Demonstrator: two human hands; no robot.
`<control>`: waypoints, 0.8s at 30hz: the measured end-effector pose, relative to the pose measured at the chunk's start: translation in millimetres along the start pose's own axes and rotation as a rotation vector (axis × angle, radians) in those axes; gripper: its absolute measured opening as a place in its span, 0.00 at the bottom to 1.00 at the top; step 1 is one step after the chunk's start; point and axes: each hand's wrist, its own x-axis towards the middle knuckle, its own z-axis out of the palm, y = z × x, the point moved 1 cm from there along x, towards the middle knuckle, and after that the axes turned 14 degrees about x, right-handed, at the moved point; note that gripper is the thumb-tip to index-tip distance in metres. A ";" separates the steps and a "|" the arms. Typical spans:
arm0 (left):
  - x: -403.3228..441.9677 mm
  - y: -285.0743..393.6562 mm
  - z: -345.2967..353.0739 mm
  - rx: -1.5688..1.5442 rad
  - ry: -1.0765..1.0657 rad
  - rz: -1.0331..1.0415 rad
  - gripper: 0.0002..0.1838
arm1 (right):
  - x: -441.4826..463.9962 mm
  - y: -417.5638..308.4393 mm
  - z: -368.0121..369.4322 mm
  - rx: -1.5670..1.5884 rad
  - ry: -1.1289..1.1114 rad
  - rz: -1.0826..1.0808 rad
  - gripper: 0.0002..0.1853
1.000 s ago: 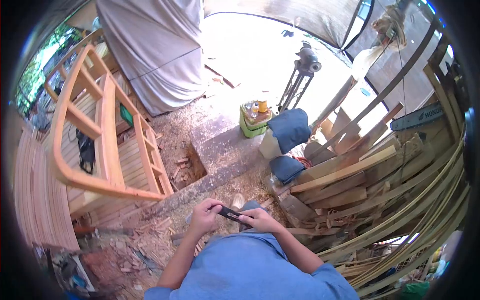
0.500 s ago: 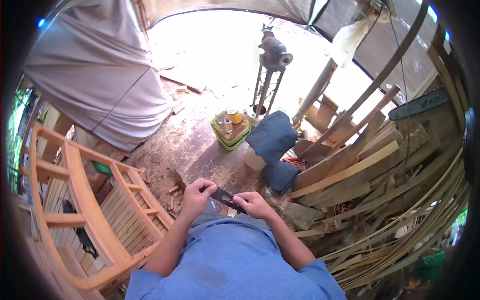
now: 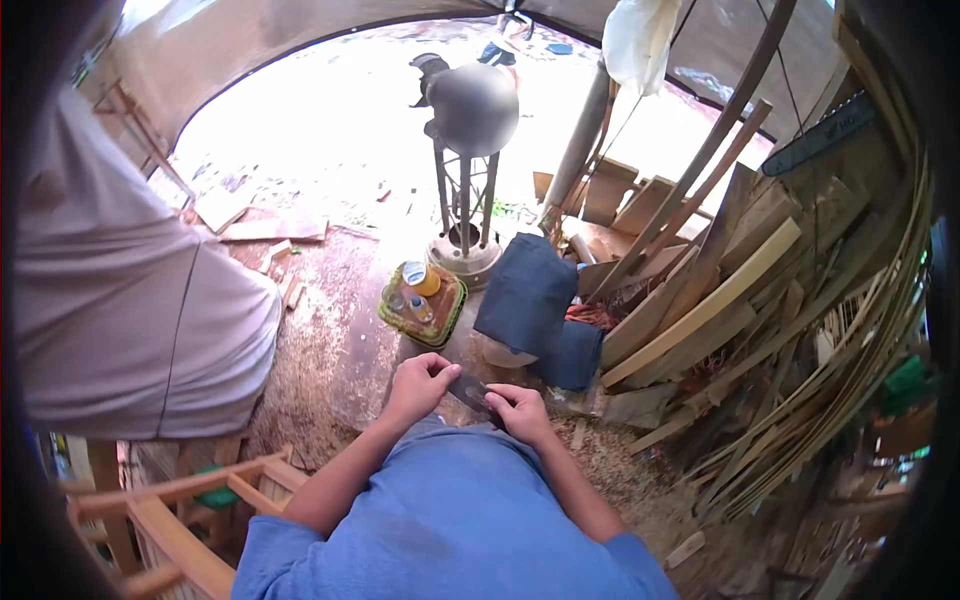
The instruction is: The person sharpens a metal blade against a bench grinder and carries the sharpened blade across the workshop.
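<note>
A small dark flat piece (image 3: 470,391) is held between both hands in front of the blue shirt. My left hand (image 3: 420,386) pinches its left end between thumb and fingers. At its right end my right hand (image 3: 520,411) has closed fingers on it. Just beyond the hands stands a green container (image 3: 443,326), with a yellow cup (image 3: 424,280) and a small bottle (image 3: 420,309) on top. A dark blue cloth (image 3: 528,300) is draped over something pale, right of the container.
A metal stand (image 3: 466,200) rises beyond the container. Wooden boards and bent strips (image 3: 720,300) lean along the right. Grey sheeting (image 3: 150,310) covers something at left, above an orange wooden frame (image 3: 180,540). Shavings litter the ground. A person (image 3: 500,50) is far off.
The view has swung left, so the frame has slid down and left, and the stand, container and blue cloth appear closer. Both hands still hold the dark piece.
</note>
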 end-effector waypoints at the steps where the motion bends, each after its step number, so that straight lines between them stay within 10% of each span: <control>1: 17.4 -6.7 -17.5 0.053 0.025 0.046 0.14 | 19.5 3.3 16.4 -0.039 0.038 -0.008 0.12; 11: 128.0 -32.0 -179.1 0.003 -0.042 -0.038 0.19 | 130.2 -84.3 184.2 -0.571 0.081 -0.261 0.35; 16: 154.8 -15.2 -209.4 -0.439 -0.131 -0.006 0.15 | 160.6 -88.7 191.4 -0.150 0.135 -0.140 0.35; 24: 172.3 34.7 -227.6 -0.193 -0.063 0.500 0.22 | 190.1 -110.3 194.0 0.533 -0.059 -0.126 0.28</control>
